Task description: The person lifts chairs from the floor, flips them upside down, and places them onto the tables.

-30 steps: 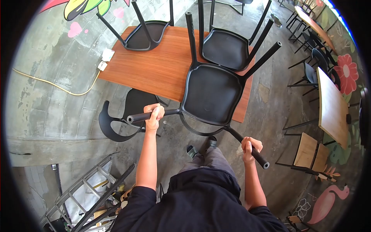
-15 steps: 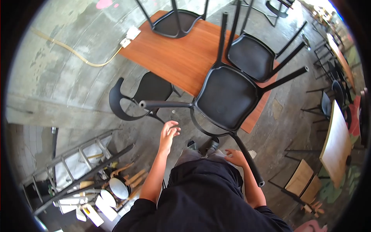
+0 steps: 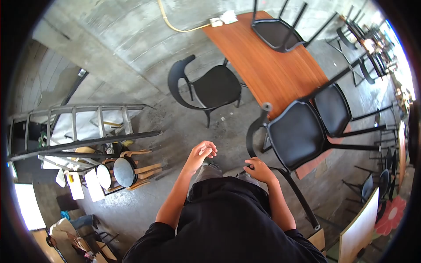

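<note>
My left hand [image 3: 200, 156] is in the air before my body, empty, with its fingers loosely bent and apart. My right hand [image 3: 260, 170] is held low on the other side, fingers loosely curled with a gap at the thumb. It overlaps the curved backrest of an upturned black chair [image 3: 296, 133] in this view. That chair lies seat-down on the brown wooden table [image 3: 267, 61], its legs sticking out. Another upturned black chair [image 3: 332, 109] rests behind it. A black chair [image 3: 217, 86] with a curved backrest stands upright on the floor ahead of my left hand.
A third upturned chair [image 3: 278, 34] sits on the table's far end. To the left lies a metal ladder [image 3: 73, 125], with round-topped stools [image 3: 125, 172] beside it. A light wooden tabletop [image 3: 359, 228] is at the lower right.
My view has turned left, so the table and its chairs appear farther right. The upright chair and ladder show more fully. My right hand's fingers are more curled than before.
</note>
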### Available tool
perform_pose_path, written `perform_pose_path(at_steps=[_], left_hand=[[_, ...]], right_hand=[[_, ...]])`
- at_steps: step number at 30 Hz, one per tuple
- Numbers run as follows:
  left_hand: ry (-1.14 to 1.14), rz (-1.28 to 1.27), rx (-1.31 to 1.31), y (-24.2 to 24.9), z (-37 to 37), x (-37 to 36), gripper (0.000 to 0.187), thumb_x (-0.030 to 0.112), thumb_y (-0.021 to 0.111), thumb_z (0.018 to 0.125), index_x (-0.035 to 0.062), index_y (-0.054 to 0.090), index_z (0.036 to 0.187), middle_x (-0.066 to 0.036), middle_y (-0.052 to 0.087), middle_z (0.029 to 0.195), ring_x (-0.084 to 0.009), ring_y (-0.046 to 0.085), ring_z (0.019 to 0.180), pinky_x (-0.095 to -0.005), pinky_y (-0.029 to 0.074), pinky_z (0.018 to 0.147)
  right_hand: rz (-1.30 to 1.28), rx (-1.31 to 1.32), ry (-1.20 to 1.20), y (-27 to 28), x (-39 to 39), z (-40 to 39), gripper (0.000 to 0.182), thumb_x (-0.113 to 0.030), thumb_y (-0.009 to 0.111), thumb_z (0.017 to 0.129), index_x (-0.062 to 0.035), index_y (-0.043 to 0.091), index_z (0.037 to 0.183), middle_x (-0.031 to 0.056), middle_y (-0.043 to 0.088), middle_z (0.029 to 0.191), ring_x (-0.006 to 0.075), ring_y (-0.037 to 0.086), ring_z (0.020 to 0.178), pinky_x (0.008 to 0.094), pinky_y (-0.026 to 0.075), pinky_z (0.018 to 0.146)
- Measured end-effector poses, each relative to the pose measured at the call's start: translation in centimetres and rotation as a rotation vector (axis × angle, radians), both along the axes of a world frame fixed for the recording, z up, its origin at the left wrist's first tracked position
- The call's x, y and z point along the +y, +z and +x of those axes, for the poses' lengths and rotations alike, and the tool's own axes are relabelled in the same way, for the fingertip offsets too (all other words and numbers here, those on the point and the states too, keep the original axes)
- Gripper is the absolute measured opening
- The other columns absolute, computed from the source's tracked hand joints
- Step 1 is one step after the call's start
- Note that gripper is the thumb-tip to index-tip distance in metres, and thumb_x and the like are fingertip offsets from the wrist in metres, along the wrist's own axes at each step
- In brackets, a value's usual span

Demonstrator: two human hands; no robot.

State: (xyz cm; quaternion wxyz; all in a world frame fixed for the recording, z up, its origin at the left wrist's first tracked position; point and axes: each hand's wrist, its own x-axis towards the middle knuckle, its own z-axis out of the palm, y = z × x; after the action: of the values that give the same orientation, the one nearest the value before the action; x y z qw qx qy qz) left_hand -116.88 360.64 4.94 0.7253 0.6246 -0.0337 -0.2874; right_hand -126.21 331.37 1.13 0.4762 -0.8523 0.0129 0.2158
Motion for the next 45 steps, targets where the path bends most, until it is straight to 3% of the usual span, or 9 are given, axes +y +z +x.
perform_pose_path(at_steps=[11, 14, 24, 28, 31, 35, 38, 42, 45], left_hand=[[0.118, 0.049, 0.009, -0.4, 4.1, 14.8, 0.013, 0.014, 0.054, 0.100, 0.0058, 0.061, 0.108, -0.004, 0.064, 0.099, -0.0135, 0.062, 0.092, -0.0291, 0.048, 0.083], [0.171, 0.022, 0.028, -0.6, 5.2, 17.2, 0.013, 0.013, 0.054, 0.100, 0.0057, 0.061, 0.108, -0.003, 0.064, 0.099, -0.0125, 0.061, 0.090, -0.0282, 0.048, 0.083], [0.276, -0.014, 0.008, -0.1, 9.0, 19.0, 0.013, 0.010, 0.054, 0.098, 0.0018, 0.060, 0.107, -0.005, 0.064, 0.097, -0.0135, 0.061, 0.090, -0.0288, 0.048, 0.081], [0.353, -0.034, 0.019, -0.4, 10.9, 19.6, 0.013, 0.009, 0.053, 0.098, 0.0022, 0.060, 0.106, -0.006, 0.064, 0.097, -0.0141, 0.061, 0.090, -0.0285, 0.047, 0.081], [0.415, -0.010, 0.043, 0.2, 12.2, 19.6, 0.013, 0.009, 0.053, 0.098, 0.0028, 0.061, 0.107, -0.005, 0.064, 0.097, -0.0142, 0.061, 0.091, -0.0288, 0.048, 0.082], [0.485, 0.015, 0.082, -0.4, 12.9, 20.3, 0.015, 0.010, 0.052, 0.101, 0.0035, 0.060, 0.111, -0.005, 0.063, 0.098, -0.0118, 0.060, 0.090, -0.0268, 0.047, 0.081], [0.546, 0.031, 0.134, -0.7, 12.7, 21.2, 0.014, 0.008, 0.053, 0.100, 0.0019, 0.059, 0.111, -0.006, 0.064, 0.100, -0.0141, 0.061, 0.092, -0.0290, 0.048, 0.083], [0.586, 0.054, 0.174, -1.4, 12.0, 23.2, 0.014, 0.009, 0.053, 0.100, 0.0012, 0.059, 0.110, -0.007, 0.064, 0.100, -0.0141, 0.061, 0.092, -0.0287, 0.049, 0.082], [0.596, 0.050, 0.186, -2.0, 11.8, 25.3, 0.014, 0.009, 0.053, 0.100, 0.0009, 0.059, 0.110, -0.007, 0.064, 0.099, -0.0142, 0.061, 0.092, -0.0287, 0.049, 0.082]], right_hand=[[-0.073, -0.088, 0.378, -0.7, 16.5, 12.2, 0.041, -0.034, 0.066, 0.092, -0.0030, 0.067, 0.119, 0.0177, 0.064, 0.119, 0.0318, 0.066, 0.099, 0.0383, 0.052, 0.087], [-0.102, -0.025, 0.430, 1.9, 20.0, 15.5, 0.039, -0.031, 0.066, 0.091, -0.0026, 0.068, 0.117, 0.0155, 0.063, 0.121, 0.0332, 0.060, 0.115, 0.0404, 0.048, 0.096], [-0.114, -0.116, 0.557, -2.8, 24.0, 30.9, 0.034, -0.024, 0.067, 0.088, -0.0003, 0.069, 0.111, 0.0192, 0.065, 0.113, 0.0341, 0.063, 0.104, 0.0411, 0.050, 0.091], [-0.249, -0.382, 0.416, -10.0, 24.8, 35.1, 0.054, -0.027, 0.068, 0.084, -0.0010, 0.058, 0.129, 0.0236, 0.059, 0.121, 0.0415, 0.058, 0.111, 0.0462, 0.048, 0.095], [-0.250, -0.140, 0.458, -12.8, 26.3, 37.8, 0.073, -0.031, 0.071, 0.083, 0.0016, 0.044, 0.142, 0.0289, 0.051, 0.134, 0.0435, 0.052, 0.124, 0.0469, 0.044, 0.104], [-0.255, -0.102, 0.556, -15.7, 28.6, 40.3, 0.088, -0.032, 0.071, 0.082, 0.0030, 0.027, 0.151, 0.0324, 0.046, 0.140, 0.0440, 0.050, 0.127, 0.0461, 0.044, 0.106], [-0.295, -0.076, 0.498, -16.3, 30.6, 41.4, 0.088, -0.028, 0.069, 0.084, 0.0033, 0.022, 0.153, 0.0309, 0.045, 0.141, 0.0439, 0.051, 0.126, 0.0467, 0.046, 0.104], [-0.357, -0.126, 0.417, -18.1, 32.1, 42.2, 0.079, -0.010, 0.063, 0.083, 0.0003, 0.027, 0.153, 0.0262, 0.061, 0.124, 0.0408, 0.061, 0.112, 0.0467, 0.051, 0.094], [-0.332, -0.038, 0.467, -16.0, 33.4, 42.8, 0.081, -0.011, 0.064, 0.084, -0.0003, 0.023, 0.154, 0.0245, 0.055, 0.134, 0.0406, 0.057, 0.119, 0.0473, 0.049, 0.099]])
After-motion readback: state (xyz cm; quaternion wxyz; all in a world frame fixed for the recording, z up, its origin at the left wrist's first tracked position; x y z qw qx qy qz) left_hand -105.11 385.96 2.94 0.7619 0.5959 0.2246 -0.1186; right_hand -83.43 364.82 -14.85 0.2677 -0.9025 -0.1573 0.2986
